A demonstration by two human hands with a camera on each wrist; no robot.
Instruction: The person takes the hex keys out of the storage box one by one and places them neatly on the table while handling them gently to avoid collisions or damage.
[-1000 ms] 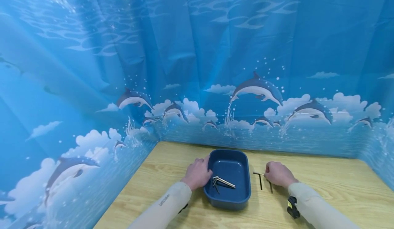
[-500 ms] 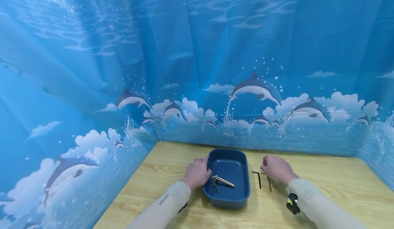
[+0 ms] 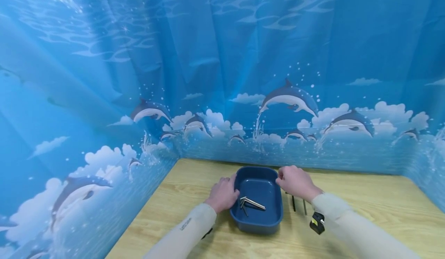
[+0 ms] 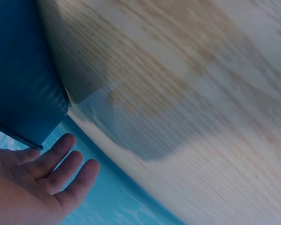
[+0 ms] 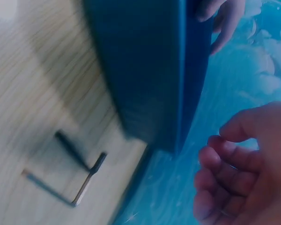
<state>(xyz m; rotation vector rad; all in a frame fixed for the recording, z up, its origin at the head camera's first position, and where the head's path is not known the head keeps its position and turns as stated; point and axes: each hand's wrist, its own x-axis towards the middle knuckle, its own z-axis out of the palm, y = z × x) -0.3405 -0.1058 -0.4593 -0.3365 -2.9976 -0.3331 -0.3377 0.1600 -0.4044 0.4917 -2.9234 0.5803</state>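
Observation:
A dark blue rectangular bin stands on the table in the head view. My left hand holds its left side, thumb over the rim and the other fingers outside. Several L-shaped hex keys lie in the bin's near half. My right hand is at the bin's right rim, raised above the table. Its fingers are loosely curled with thumb near index finger, and nothing shows between them in the right wrist view. Right of the bin lie a black hex key and a bronze-toned hex key, their short arms meeting.
The wood-grain table ends at the back and left against a blue dolphin-print curtain. A black device is strapped at the right wrist.
My right hand has lifted away from the two hex keys on the table and moved left to the bin's right rim. My left hand has stayed on the bin.

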